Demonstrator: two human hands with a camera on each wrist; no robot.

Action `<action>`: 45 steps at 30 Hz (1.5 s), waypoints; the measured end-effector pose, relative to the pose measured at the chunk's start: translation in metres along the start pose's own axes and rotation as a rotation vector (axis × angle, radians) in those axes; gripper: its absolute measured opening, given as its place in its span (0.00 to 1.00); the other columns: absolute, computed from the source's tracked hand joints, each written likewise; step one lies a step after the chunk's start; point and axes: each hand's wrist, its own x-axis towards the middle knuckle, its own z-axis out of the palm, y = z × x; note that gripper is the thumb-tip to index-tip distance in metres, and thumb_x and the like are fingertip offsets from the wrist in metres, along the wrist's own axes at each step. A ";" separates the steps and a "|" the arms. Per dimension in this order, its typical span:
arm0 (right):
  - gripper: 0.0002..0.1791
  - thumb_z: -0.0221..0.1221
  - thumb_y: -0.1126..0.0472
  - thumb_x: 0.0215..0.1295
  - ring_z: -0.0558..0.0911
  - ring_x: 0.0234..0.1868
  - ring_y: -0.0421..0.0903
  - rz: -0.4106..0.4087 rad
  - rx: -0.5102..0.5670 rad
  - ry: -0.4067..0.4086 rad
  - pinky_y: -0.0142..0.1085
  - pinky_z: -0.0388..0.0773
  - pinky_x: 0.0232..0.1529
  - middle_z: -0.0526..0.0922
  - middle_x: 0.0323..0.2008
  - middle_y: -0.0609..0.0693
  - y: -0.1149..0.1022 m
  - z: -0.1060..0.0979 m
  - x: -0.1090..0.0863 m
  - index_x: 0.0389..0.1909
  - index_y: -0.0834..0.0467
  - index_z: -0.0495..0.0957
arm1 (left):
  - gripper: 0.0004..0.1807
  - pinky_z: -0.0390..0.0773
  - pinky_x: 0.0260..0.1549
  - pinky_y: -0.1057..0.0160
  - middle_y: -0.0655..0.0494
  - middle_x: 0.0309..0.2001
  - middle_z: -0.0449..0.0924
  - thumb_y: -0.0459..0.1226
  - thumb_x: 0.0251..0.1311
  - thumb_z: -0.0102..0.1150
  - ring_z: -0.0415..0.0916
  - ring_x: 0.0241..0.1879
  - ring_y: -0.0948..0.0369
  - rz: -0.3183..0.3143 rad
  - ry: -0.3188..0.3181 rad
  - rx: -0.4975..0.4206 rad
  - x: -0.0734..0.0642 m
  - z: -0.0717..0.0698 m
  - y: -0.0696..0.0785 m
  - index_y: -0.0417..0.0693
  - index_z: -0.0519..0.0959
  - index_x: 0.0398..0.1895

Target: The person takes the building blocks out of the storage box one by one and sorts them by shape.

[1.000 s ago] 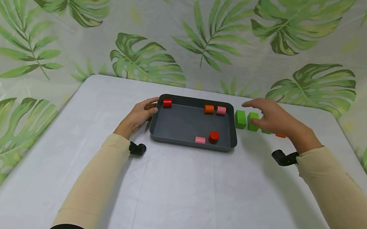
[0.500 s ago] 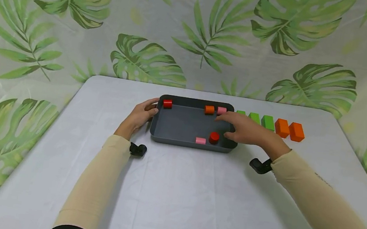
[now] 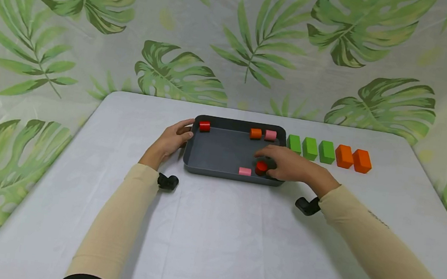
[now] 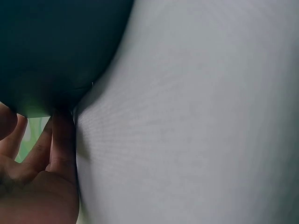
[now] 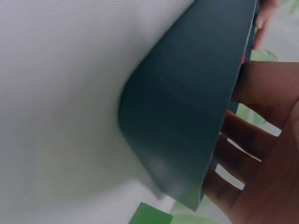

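Note:
A dark grey tray (image 3: 222, 151) lies on the white-covered table, and my left hand (image 3: 170, 141) grips its left rim; in the left wrist view the fingers (image 4: 63, 140) lie against the outer wall. Over the tray's front right corner, my right hand (image 3: 290, 164) has its thumb and fingers spread about an upright red cylinder (image 3: 261, 168), apparently without pinching it. Just left of that is a pink cylinder (image 3: 245, 171) on its side. Along the tray's back lie another red cylinder (image 3: 204, 126), an orange cylinder (image 3: 256, 134) and a second pink cylinder (image 3: 270, 136).
To the right of the tray runs a row of blocks: three green blocks (image 3: 310, 149), then two orange blocks (image 3: 344, 156). A leaf-printed cloth (image 3: 181, 72) hangs behind the table's back edge.
My right hand has come left and toward me, from above the block row to the upright red cylinder, uncovering the orange blocks. The left hand and tray stay in place.

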 end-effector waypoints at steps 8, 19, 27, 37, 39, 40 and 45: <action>0.24 0.61 0.71 0.62 0.78 0.60 0.57 -0.023 0.002 0.004 0.53 0.76 0.64 0.80 0.60 0.60 0.001 0.007 0.004 0.60 0.63 0.76 | 0.30 0.66 0.73 0.51 0.49 0.77 0.58 0.35 0.74 0.49 0.63 0.73 0.52 -0.001 0.001 -0.001 0.000 0.000 -0.001 0.63 0.59 0.77; 0.18 0.62 0.66 0.63 0.78 0.44 0.50 0.011 0.035 0.054 0.46 0.80 0.50 0.83 0.48 0.54 0.007 0.002 0.002 0.54 0.60 0.78 | 0.30 0.66 0.72 0.52 0.49 0.78 0.57 0.36 0.74 0.48 0.63 0.73 0.52 0.005 -0.001 -0.002 -0.002 0.000 0.001 0.64 0.59 0.77; 0.19 0.60 0.64 0.63 0.76 0.48 0.52 0.053 0.085 0.138 0.47 0.78 0.52 0.80 0.51 0.56 0.015 -0.009 -0.009 0.56 0.61 0.76 | 0.31 0.64 0.74 0.51 0.50 0.78 0.56 0.36 0.75 0.48 0.61 0.74 0.53 -0.005 -0.014 -0.003 -0.002 -0.001 0.001 0.65 0.58 0.77; 0.18 0.57 0.69 0.64 0.82 0.50 0.57 0.095 0.168 0.245 0.52 0.83 0.52 0.79 0.52 0.62 0.034 -0.026 -0.034 0.55 0.66 0.75 | 0.32 0.62 0.74 0.50 0.48 0.79 0.54 0.34 0.75 0.47 0.59 0.76 0.51 -0.044 -0.041 -0.019 -0.015 0.001 0.016 0.61 0.56 0.78; 0.19 0.57 0.68 0.64 0.82 0.50 0.58 0.116 0.160 0.274 0.52 0.84 0.51 0.78 0.53 0.62 0.042 -0.029 -0.043 0.56 0.67 0.75 | 0.32 0.63 0.74 0.51 0.48 0.79 0.54 0.34 0.75 0.47 0.59 0.75 0.51 -0.043 -0.043 -0.013 -0.019 0.002 0.020 0.61 0.56 0.78; 0.19 0.57 0.68 0.65 0.82 0.50 0.59 0.130 0.161 0.288 0.52 0.84 0.51 0.78 0.53 0.62 0.046 -0.029 -0.046 0.56 0.67 0.75 | 0.32 0.63 0.74 0.51 0.48 0.79 0.54 0.34 0.75 0.47 0.59 0.75 0.51 -0.041 -0.043 -0.013 -0.020 0.002 0.020 0.61 0.56 0.78; 0.21 0.57 0.67 0.66 0.82 0.50 0.60 0.198 0.162 0.316 0.54 0.83 0.51 0.78 0.52 0.64 0.064 -0.023 -0.063 0.60 0.67 0.74 | 0.31 0.64 0.74 0.50 0.49 0.78 0.54 0.35 0.75 0.47 0.60 0.75 0.51 -0.016 -0.036 -0.013 -0.013 0.000 0.012 0.62 0.57 0.78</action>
